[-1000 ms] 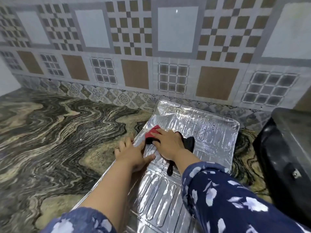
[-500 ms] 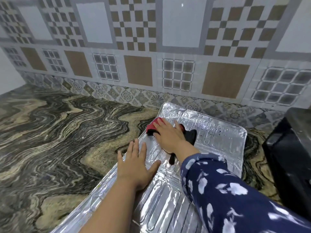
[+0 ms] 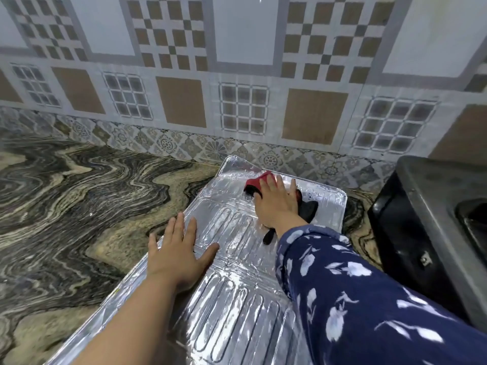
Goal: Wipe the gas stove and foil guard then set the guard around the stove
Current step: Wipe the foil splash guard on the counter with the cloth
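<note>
Even indoor light; foil guard (image 3: pixel 232 299) glares; edges bowed, perhaps slightly soft.

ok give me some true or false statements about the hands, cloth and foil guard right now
1. The foil guard lies flat on the counter. True.
2. The left hand holds the cloth. False: it rests flat on the guard, and the right hand presses the cloth.
3. The cloth is red and black. True.
4. The guard stands around the stove. False: the stove sits to the guard's right.
</note>
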